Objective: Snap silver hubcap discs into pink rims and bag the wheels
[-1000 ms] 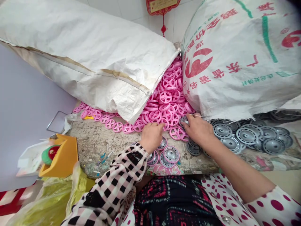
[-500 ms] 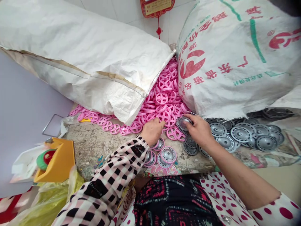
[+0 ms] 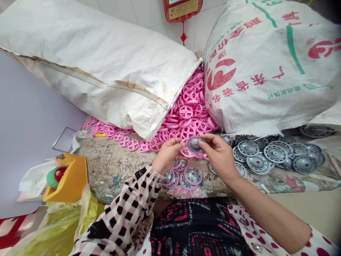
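Note:
My right hand (image 3: 218, 154) pinches a grey wheel cover (image 3: 195, 144), a round disc with a slotted rim, held up in front of the pink heap. Just left of it, the fingers of my left hand (image 3: 169, 153) are closed on a pink spoked wheel (image 3: 184, 143), partly hidden by the fingers and the disc. Below my hands lie several pink-rimmed wheels with grey covers (image 3: 193, 175) fitted. Behind them is the heap of pink wheels (image 3: 185, 112). Loose grey covers (image 3: 275, 153) are piled to the right.
A white sack (image 3: 112, 67) lies across the back left, beside the pink heap. Another printed sack (image 3: 255, 67) bulges at the back right. An orange tape dispenser (image 3: 77, 181) with green tape stands at the left end of the worn table (image 3: 106, 167). A yellow plastic bag (image 3: 61, 220) hangs below.
My right hand has lifted a grey cover from the pile and moved left. My left hand has drawn back from the pink heap with a wheel, and the two hands are now close together.

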Action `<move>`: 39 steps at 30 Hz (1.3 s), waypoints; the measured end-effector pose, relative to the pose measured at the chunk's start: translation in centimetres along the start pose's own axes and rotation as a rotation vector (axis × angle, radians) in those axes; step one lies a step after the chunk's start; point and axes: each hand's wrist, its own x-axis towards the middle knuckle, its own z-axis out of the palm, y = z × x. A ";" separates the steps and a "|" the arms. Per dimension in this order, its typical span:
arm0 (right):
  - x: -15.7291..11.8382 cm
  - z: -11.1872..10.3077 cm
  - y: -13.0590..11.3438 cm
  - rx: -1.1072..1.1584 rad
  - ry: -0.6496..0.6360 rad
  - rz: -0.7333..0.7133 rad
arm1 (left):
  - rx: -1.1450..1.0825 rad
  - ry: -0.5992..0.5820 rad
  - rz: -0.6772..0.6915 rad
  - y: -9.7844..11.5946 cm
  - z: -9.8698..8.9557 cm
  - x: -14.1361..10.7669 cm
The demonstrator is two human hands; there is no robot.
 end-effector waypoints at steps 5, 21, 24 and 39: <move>-1.4 0.4 0.3 -0.301 -0.003 -0.170 | -0.316 -0.151 -0.047 -0.8 0.3 -1.8; -2.5 0.8 0.1 -0.367 -0.277 -0.073 | -0.291 0.004 0.002 -2.2 0.6 -2.9; -1.6 -0.3 -0.3 -0.441 -0.374 -0.073 | -0.197 0.001 0.024 -2.0 -0.3 -2.8; -3.4 -6.6 1.3 -1.537 -0.411 -0.302 | 0.827 0.057 0.181 -2.3 -5.6 -1.9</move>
